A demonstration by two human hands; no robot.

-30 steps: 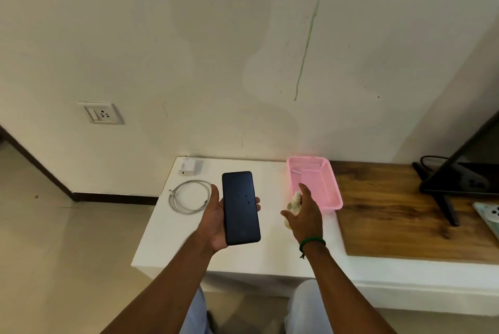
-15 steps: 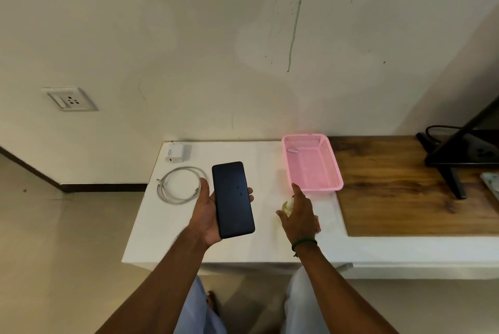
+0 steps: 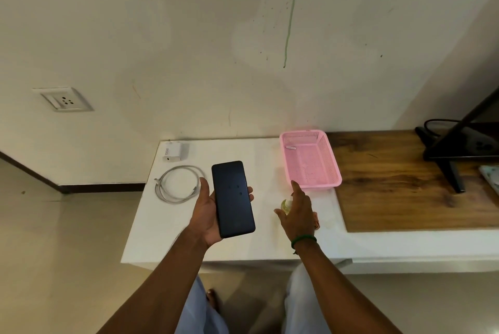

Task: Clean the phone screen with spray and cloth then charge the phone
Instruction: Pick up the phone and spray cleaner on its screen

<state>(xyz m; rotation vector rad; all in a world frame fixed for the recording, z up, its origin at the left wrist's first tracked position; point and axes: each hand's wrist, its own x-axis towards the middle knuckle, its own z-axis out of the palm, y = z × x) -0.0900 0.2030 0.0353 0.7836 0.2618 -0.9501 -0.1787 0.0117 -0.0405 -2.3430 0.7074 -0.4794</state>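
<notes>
My left hand [image 3: 206,213] holds a dark phone [image 3: 233,198] screen-up over the white table [image 3: 172,236]. A few small droplets show on the screen. My right hand [image 3: 297,213] grips a small yellowish spray bottle [image 3: 286,204], forefinger raised, its top facing the phone; most of the bottle is hidden by the hand. A coiled white cable [image 3: 176,185] lies left of the phone, and a white charger brick [image 3: 172,152] stands behind it near the wall. No cloth is in view.
A pink plastic basket [image 3: 328,150] with one small white item sits just behind my right hand. A wooden top [image 3: 399,185] extends right, carrying a black screen stand [image 3: 453,171] and cable. A wall socket [image 3: 64,100] is at the left.
The view has tilted down a little. My right hand with the bottle has drawn back from the basket toward me. The phone stays in my left hand.
</notes>
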